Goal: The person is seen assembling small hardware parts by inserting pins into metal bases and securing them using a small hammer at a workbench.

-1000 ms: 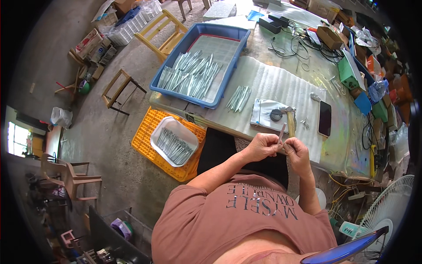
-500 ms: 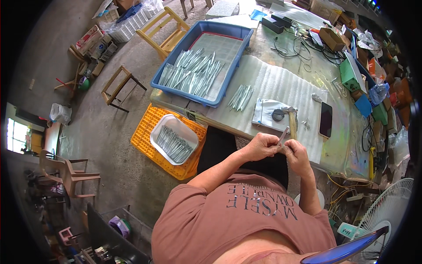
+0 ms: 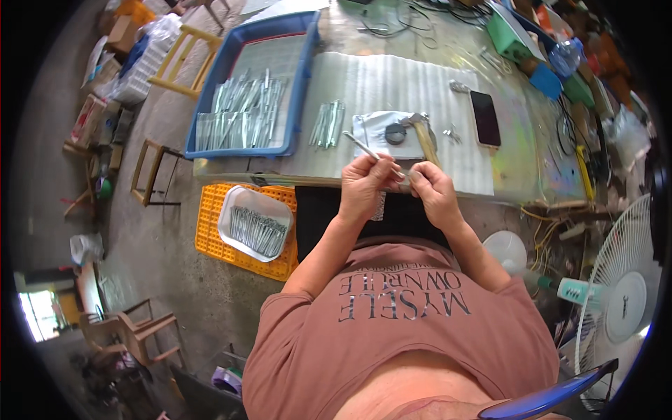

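Observation:
My left hand (image 3: 367,183) is closed round a slim silvery metal rod (image 3: 360,145), whose upper end sticks out toward the table. My right hand (image 3: 435,193) is beside it with thumb and fingers pinched together near the rod's lower end; what it grips is too small to tell. Just beyond my hands lies a hammer (image 3: 425,143) across a silvery-white packet (image 3: 367,124). A black round piece (image 3: 395,134) rests on that packet. Several tiny metal bits (image 3: 453,134) are scattered to its right. A small bunch of similar rods (image 3: 327,124) lies to the left.
A blue tray (image 3: 302,105) with many rods stands at the table's left. Below it, a white tub (image 3: 224,225) of metal pieces sits on an orange crate (image 3: 207,218). A phone (image 3: 484,119) lies on the right. A fan (image 3: 621,308) stands at my right, near yellow cables (image 3: 542,234).
My view has turned, so the table appears shifted left. The rod in my left hand now tilts up to the left and shows more of its length. My hands are slightly farther apart.

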The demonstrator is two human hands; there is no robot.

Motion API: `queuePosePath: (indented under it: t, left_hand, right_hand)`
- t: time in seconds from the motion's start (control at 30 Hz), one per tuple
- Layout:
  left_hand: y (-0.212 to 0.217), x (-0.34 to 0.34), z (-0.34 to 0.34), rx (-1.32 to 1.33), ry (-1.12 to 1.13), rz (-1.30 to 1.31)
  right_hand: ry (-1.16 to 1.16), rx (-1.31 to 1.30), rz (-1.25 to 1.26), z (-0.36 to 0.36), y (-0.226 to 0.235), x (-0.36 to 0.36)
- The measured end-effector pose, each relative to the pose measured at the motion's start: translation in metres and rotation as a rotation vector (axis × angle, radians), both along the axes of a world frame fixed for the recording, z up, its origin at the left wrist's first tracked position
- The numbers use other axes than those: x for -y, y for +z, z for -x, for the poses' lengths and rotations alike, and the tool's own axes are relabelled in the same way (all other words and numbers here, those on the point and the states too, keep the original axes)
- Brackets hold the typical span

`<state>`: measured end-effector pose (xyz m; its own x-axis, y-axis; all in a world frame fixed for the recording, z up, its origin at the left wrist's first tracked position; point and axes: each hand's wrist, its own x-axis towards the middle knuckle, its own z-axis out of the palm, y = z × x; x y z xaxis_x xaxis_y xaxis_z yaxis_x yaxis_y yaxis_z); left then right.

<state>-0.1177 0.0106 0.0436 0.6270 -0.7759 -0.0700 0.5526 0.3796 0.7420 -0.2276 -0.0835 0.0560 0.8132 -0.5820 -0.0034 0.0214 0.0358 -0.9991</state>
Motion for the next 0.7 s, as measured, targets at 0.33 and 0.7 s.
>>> queuePosePath:
  t: [0.33, 0.7]
  left_hand:
    - [-0.0061, 0.0040, 0.0024, 0.001, 0.016, 0.046]
    - [-0.0084, 0.0056, 0.0051, 0.012, 0.037, 0.045]
  right_hand:
    - [-0.014, 0.046, -0.096, -0.0015, -0.0075, -0.0032]
    - [-0.040, 0.028, -0.151, -0.0021, -0.0061, -0.0066]
